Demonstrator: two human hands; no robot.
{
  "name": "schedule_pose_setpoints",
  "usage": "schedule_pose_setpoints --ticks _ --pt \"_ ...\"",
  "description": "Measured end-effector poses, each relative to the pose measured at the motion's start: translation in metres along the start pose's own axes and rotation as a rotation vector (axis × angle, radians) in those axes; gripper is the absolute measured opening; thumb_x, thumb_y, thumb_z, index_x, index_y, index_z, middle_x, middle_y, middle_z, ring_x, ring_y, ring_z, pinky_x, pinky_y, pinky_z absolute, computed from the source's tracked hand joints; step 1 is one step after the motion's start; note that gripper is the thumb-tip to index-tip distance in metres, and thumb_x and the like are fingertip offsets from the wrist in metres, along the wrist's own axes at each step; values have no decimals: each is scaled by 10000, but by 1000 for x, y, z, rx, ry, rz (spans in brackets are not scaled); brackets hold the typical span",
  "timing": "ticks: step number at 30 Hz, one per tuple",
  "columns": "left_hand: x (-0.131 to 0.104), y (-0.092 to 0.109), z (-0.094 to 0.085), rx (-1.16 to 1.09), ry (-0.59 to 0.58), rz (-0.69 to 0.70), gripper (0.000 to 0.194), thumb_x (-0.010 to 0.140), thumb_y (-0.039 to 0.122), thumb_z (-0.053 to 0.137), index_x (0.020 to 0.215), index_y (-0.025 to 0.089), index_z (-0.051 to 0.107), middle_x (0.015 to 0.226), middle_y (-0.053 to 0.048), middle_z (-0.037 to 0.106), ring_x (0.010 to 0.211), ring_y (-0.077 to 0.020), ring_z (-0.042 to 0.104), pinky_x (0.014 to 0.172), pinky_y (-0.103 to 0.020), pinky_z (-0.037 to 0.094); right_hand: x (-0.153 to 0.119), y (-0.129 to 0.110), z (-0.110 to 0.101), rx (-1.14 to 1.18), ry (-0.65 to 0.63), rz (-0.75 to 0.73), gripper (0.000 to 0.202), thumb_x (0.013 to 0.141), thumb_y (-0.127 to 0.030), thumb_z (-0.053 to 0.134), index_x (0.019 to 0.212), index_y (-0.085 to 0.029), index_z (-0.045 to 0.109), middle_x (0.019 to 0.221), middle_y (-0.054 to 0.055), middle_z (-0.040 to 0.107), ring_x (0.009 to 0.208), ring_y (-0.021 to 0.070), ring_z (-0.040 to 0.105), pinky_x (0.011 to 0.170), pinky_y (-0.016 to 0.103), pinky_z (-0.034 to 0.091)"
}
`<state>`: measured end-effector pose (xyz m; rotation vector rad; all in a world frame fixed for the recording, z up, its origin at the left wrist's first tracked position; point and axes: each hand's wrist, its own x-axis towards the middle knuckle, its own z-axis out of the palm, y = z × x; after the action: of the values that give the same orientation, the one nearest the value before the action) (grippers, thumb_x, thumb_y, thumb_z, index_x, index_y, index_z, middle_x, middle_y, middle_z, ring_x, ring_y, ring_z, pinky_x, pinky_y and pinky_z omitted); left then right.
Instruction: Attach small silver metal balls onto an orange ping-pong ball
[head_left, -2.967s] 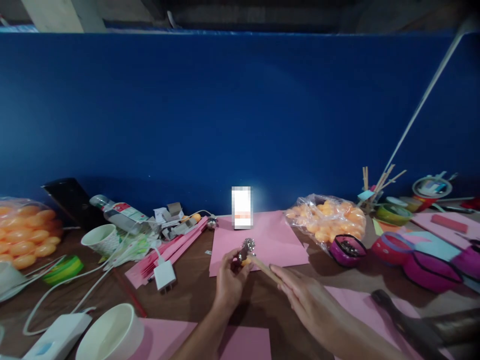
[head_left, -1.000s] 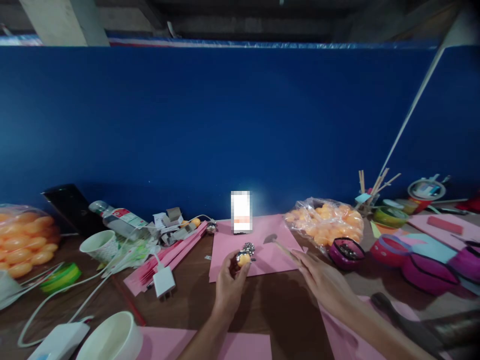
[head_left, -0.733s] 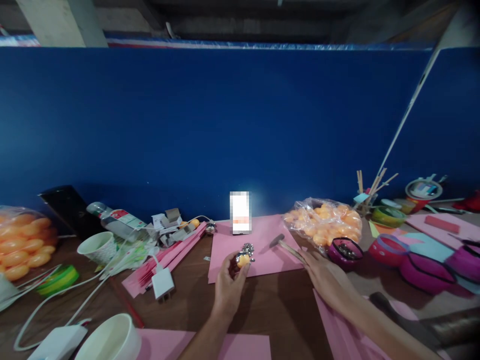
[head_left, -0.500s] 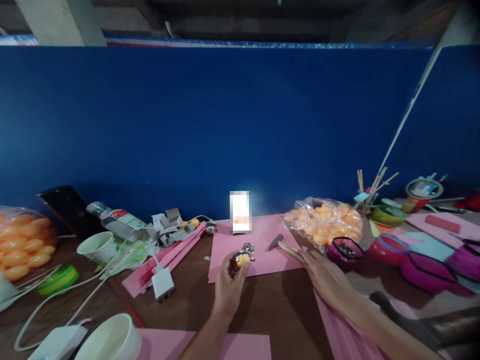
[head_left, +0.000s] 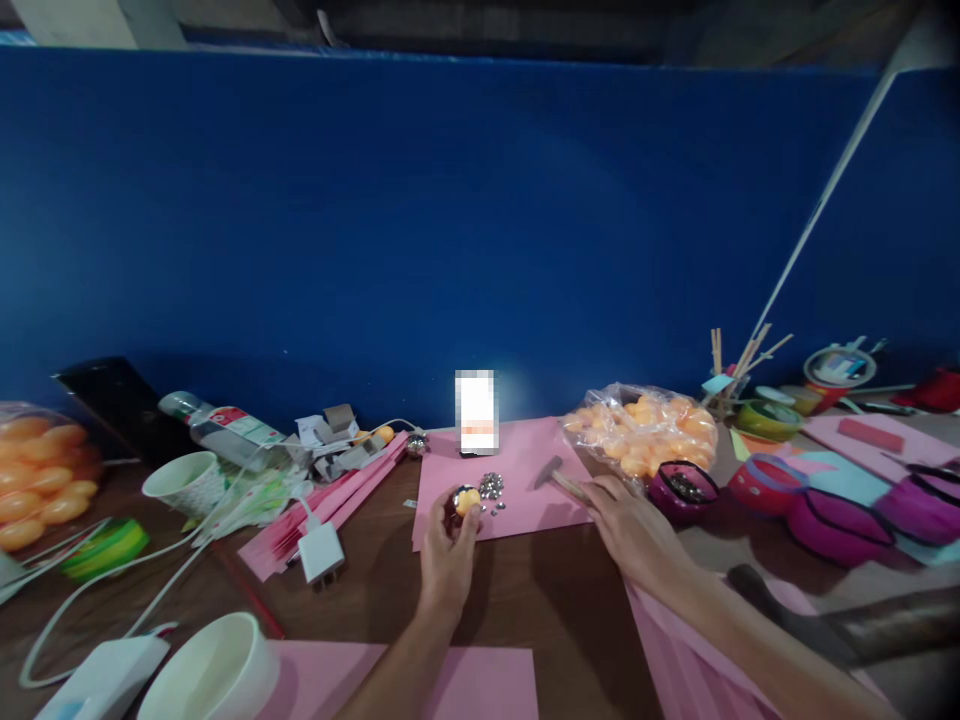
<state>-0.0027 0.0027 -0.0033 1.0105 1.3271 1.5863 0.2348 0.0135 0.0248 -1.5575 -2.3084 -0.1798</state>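
My left hand is closed round an orange ball partly covered with shiny silver pieces, above the front left of a pink sheet. Beside the ball, a small heap of silver studs lies on the sheet, with a few loose ones nearby. At the sheet's right edge my right hand is closed on the wooden handle of a small hammer, whose dark head rests over the sheet. A lit phone stands upright at the sheet's back edge, its screen blurred out.
A clear bag of orange balls and a magenta bowl of studs stand right of the sheet. Left are a white charger, cables, a paper cup and a bottle. A large white cup is at front left.
My left hand has moved slightly left with the ball, uncovering the heap of studs. The whole view has shifted a little; my right hand stays on the hammer handle.
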Motion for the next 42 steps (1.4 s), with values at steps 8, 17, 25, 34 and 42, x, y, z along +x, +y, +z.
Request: schedule_pose_setpoints --ticks 8,17,25,34,42 --pt "-2 7 0 -2 -4 -16 453 685 364 611 1082 167 518 954 -78 614 778 -159 624 732 -304 513 23 -55 2 202 -53 -115 186 815 -144 424 926 -188 566 927 55 572 877 179 516 796 294 390" --pt "0 6 0 18 -31 -2 457 692 365 607 1088 159 511 959 -87 622 786 -168 625 735 -310 507 51 -68 42 361 -67 -92 197 853 -240 403 926 -159 566 861 68 598 799 163 561 719 252 401" --pt "2 2 -1 49 -78 -24 493 694 358 607 1129 166 479 1028 -88 598 872 -172 600 795 -303 475 51 -72 46 371 -48 -36 163 835 -254 440 863 -192 588 832 45 607 797 158 560 715 239 388" --pt "2 -2 0 105 -113 2 506 672 354 622 1121 168 483 983 -80 615 805 -165 601 736 -291 480 48 -66 49 471 41 -39 143 837 -215 413 830 -183 552 806 32 592 726 139 547 639 226 380" --pt "-1 2 2 146 -150 -9 481 679 327 619 1115 175 483 1000 -73 612 833 -165 596 750 -268 469 45 -61 54 621 109 -29 121 823 -196 417 805 -182 536 778 25 604 674 131 542 608 222 395"
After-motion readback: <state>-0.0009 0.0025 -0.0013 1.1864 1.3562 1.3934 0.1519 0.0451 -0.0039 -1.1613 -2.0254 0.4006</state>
